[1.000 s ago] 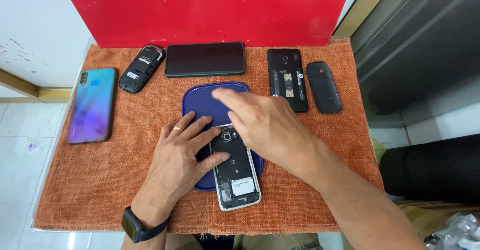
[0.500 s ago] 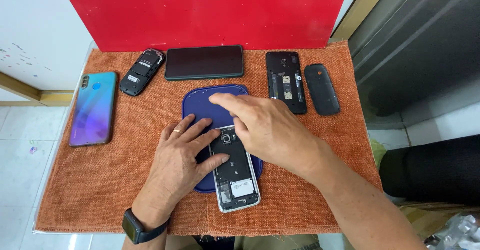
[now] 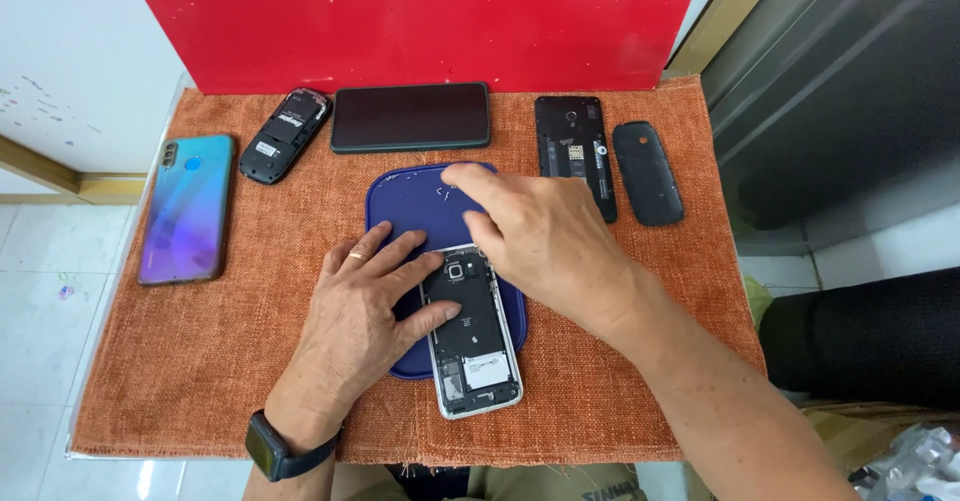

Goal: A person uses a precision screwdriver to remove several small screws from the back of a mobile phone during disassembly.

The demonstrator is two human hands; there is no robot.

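Orange woven cloth [image 3: 200, 361] is spread beneath everything; a blue mat [image 3: 415, 201] is laid at centre, and on it an opened phone [image 3: 470, 331], back cover already off, is pinned by the flat, spread left hand [image 3: 365, 311], while the loosely open right hand [image 3: 545, 236] is hovered at its top edge, nothing held.

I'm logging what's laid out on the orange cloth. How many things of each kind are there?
Phones with back removed: 3 (white-framed, small black, black slab)
Intact phones: 2 (blue-purple gradient, black, screen-up)
Loose black back covers: 1
Dark blue mats: 1
Total: 7
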